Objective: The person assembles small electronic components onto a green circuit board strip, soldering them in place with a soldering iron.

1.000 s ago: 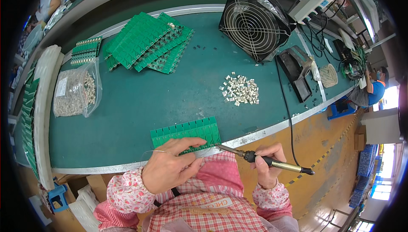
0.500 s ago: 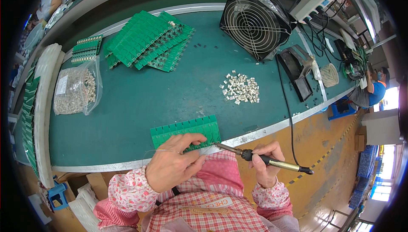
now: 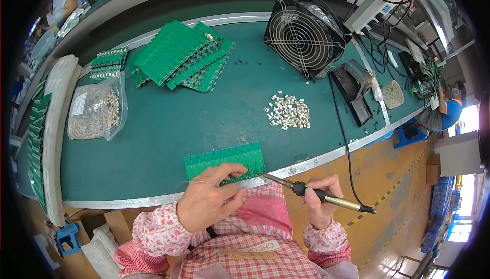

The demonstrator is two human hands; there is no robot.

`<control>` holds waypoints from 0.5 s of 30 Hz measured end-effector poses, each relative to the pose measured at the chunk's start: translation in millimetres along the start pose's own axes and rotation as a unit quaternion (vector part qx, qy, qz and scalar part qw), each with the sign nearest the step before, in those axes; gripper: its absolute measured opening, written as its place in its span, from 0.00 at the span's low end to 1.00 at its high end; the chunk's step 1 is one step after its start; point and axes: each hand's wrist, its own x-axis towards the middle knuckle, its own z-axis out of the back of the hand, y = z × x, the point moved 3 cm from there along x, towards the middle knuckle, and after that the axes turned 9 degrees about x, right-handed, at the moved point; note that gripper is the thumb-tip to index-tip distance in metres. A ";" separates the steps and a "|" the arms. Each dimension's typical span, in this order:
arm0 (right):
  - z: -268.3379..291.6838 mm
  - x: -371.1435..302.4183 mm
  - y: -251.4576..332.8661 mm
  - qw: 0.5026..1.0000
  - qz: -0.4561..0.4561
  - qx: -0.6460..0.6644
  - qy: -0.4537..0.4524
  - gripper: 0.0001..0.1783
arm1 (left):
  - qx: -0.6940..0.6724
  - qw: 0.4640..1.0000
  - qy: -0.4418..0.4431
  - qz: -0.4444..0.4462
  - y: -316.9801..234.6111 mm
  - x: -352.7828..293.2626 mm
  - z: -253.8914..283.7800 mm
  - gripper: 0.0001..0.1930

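Observation:
A green panel of joined circuit boards (image 3: 224, 155) lies at the bench's near edge. My left hand (image 3: 210, 201) rests over its near side, fingers bent and pinched on a thin solder wire (image 3: 198, 181) that loops out past the knuckles. My right hand (image 3: 321, 202) grips a soldering iron (image 3: 339, 201) by its dark and brass-coloured handle. The iron points left, its tip beside the panel's near right corner; whether it touches is too small to tell. My left fingers hide part of the panel's near edge.
Small white connectors (image 3: 289, 111) lie piled beyond the panel. Stacked green boards (image 3: 171, 54) and a bag of parts (image 3: 94, 108) are at left. A black fan (image 3: 305, 36) stands at the back, near a black tray (image 3: 352, 92). The iron's cord (image 3: 343, 126) crosses the bench edge.
The iron's tip has drawn slightly right, toward the panel's corner. My left hand keeps its pinch on the wire. The whole view has shifted a little.

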 end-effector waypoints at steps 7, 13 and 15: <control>-6.5 -0.5 -4.0 0.999 -0.009 0.005 0.042 0.08 | -0.030 0.999 0.001 0.015 1.9 -2.4 0.3 0.07; -6.0 -0.4 -9.3 0.998 -0.029 -0.008 0.061 0.09 | -0.026 1.000 -0.005 0.007 2.6 -1.4 -2.2 0.08; -6.4 -1.0 -10.0 0.998 -0.029 -0.009 0.060 0.09 | -0.020 1.000 -0.005 0.004 2.4 -0.8 -2.4 0.08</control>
